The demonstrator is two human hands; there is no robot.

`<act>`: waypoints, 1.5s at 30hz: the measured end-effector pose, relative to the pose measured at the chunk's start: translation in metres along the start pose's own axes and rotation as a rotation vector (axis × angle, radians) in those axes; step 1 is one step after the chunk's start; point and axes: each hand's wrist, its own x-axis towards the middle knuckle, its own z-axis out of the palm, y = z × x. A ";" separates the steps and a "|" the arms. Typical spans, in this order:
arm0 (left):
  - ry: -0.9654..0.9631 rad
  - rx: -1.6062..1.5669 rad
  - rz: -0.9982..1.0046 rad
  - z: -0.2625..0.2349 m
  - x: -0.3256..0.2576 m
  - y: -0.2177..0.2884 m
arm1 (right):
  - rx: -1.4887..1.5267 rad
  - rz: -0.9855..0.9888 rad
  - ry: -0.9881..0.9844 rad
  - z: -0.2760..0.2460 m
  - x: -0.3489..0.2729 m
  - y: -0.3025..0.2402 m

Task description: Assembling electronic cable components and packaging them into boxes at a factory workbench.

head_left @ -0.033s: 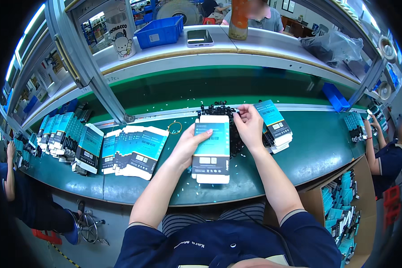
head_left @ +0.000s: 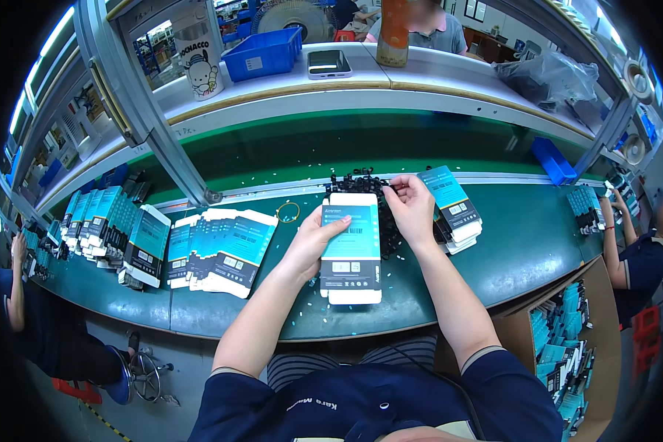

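My left hand (head_left: 313, 239) grips a flat teal, white and black carton (head_left: 351, 254) by its left side, thumb on its front face. Close by the carton's upper right corner is my right hand (head_left: 411, 208), thumb and fingertips pinched together; what lies between them is too small to make out. Behind and beside the carton spreads a heap of small black plastic pieces (head_left: 365, 179), partly hidden by the carton and the right hand. A stack of similar cartons (head_left: 451, 199) lies just right of that hand.
Fanned flat cartons (head_left: 221, 250) and piled cartons (head_left: 99, 217) cover the bench's left part. A yellow ring (head_left: 288, 212) lies near the rail. A cardboard box (head_left: 600, 346) of cartons stands lower right; a blue bin (head_left: 554, 160) sits at far right. Co-workers' arms show at both sides.
The carton in my left hand has shifted and tilted very slightly. My right hand has moved a little to the left at its fingertips, still pinched.
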 end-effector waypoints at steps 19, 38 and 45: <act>0.038 0.087 0.242 0.005 0.003 -0.030 | 0.426 0.170 -0.384 0.008 -0.023 -0.031; -0.116 0.161 0.222 0.011 -0.004 -0.024 | 0.145 0.010 -0.320 0.008 -0.027 -0.038; -0.118 0.169 0.261 0.007 -0.002 -0.028 | 0.310 0.106 -0.306 0.012 -0.027 -0.033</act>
